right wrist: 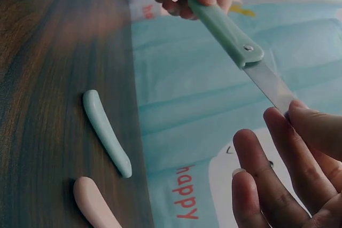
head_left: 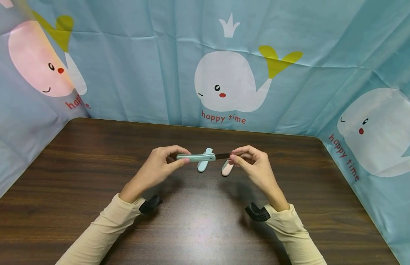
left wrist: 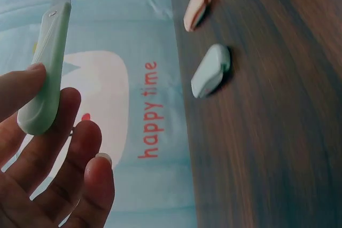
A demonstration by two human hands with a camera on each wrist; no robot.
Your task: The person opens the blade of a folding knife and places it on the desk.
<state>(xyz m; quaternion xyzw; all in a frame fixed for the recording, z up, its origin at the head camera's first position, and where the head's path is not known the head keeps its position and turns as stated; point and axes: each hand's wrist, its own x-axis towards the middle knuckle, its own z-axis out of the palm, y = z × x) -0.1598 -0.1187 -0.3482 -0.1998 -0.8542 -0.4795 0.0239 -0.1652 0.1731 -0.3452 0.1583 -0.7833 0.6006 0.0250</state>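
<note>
A folding knife with a mint-green handle is held level above the table, its blade swung out of the handle. My left hand pinches the rear end of the handle between thumb and forefinger. At the other end, my right hand pinches the blade near its tip, which the fingers hide. Below and behind lie two more folding knives, both folded: a light blue one and a pink one. In the head view the held knife crosses in front of the blue one.
The dark wooden table has a blue curtain with printed whales behind it and at both sides. Each wrist wears a black device over a cream sleeve.
</note>
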